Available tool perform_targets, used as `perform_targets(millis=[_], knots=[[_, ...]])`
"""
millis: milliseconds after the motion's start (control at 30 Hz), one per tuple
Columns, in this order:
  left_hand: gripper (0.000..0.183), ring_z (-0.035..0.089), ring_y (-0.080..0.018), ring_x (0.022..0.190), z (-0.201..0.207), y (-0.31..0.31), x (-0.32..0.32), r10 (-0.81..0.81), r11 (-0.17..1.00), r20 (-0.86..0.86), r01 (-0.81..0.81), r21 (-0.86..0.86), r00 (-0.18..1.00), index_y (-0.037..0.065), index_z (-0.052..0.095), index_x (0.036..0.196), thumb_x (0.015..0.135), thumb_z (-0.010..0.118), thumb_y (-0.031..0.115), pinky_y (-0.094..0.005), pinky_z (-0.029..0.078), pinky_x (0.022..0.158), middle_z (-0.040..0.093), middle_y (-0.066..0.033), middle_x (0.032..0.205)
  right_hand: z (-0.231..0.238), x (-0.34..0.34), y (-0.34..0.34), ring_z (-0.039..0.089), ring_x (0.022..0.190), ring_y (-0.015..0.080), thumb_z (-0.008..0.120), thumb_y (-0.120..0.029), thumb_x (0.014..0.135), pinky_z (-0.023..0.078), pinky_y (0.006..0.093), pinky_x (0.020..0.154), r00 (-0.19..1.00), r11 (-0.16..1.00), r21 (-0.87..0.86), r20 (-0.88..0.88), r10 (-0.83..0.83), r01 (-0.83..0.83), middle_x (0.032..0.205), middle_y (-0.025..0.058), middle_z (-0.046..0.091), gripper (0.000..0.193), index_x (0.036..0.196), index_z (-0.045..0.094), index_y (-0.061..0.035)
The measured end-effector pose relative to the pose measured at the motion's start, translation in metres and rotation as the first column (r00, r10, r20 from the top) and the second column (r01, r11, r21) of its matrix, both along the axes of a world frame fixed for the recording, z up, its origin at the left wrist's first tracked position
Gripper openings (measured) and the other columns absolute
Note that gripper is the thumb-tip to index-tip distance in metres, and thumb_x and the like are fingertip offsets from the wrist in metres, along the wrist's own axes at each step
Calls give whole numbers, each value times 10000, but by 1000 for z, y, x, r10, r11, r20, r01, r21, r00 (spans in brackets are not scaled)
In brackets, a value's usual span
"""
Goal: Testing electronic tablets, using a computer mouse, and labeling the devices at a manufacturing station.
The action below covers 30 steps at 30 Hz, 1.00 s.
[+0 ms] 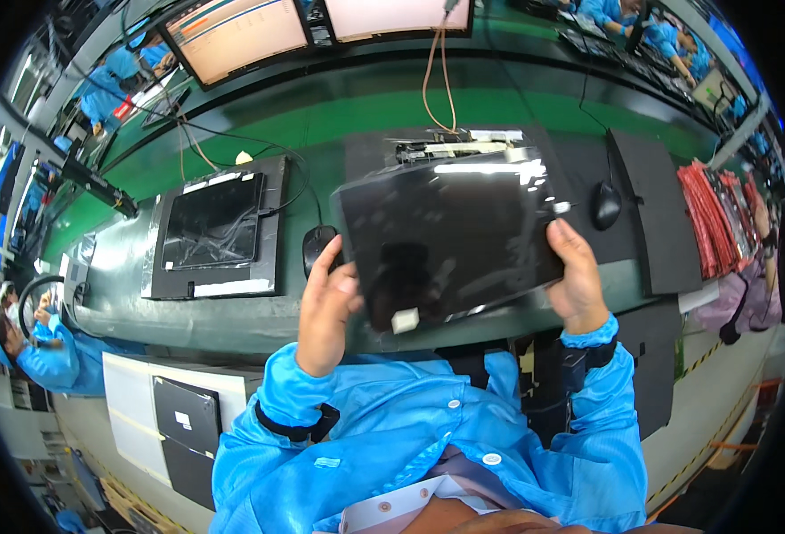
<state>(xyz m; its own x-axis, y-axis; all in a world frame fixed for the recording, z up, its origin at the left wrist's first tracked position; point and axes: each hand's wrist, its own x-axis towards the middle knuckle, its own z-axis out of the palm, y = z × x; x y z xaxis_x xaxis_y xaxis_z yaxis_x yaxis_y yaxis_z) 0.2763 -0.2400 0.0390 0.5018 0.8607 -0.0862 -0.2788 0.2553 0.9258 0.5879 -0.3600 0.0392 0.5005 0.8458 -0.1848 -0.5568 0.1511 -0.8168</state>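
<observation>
A dark, glossy flat screen panel [455, 240] in clear film is tilted above the bench in front of me. A small white tab shows at its lower left corner. My right hand [579, 280] grips its right edge, thumb on the front face and the other fingers hidden behind. At the panel's left edge is my left hand [324, 311], index finger stretched up and the other fingers partly bent. Its fingertips are close against the edge; whether they touch is hard to tell. Beyond the panel, a black mat [370, 151] carries a strip-shaped part [455, 147].
A second filmed screen [214, 221] lies on a black board at left, wired to a cable. Two black mice [321, 247] [605, 206] flank the panel. Monitors [236, 40] stand behind; red-wrapped pieces [708, 218] are at right. A co-worker in blue [54, 351] sits at left.
</observation>
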Motion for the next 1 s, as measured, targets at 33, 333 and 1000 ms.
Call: perform_targets(millis=[33, 333, 1000], knots=[[610, 516, -281, 1336, -3, -4, 6, 51, 970, -90, -28, 241, 995, 2, 384, 1504, 954, 589, 166, -378, 456, 1075, 539, -171, 1408, 2, 17, 3, 693, 1009, 190, 570, -197, 1041, 557, 341, 910, 997, 995, 72, 43, 68, -71, 1140, 92, 706, 272, 1225, 628, -6], [764, 335, -406, 1464, -29, -3, 35, 339, 310, -611, 529, 790, 715, -70, 431, 1437, 837, 763, 268, -566, 224, 1211, 410, -255, 1516, -18, 84, 44, 683, 1022, 189, 565, -207, 1046, 542, 364, 943, 990, 999, -47, 139, 2, 5, 1134, 80, 703, 247, 1188, 629, -16], [750, 296, -411, 1479, -46, -5, 40, 358, 280, -634, 569, 773, 686, -33, 479, 1427, 843, 762, 342, -594, 180, 1209, 378, -264, 1531, -3, 54, 18, 600, 1068, 307, 812, -359, 815, 511, 388, 914, -384, 975, -83, 910, 159, 207, 1234, 146, 612, 608, 1293, 635, -28]])
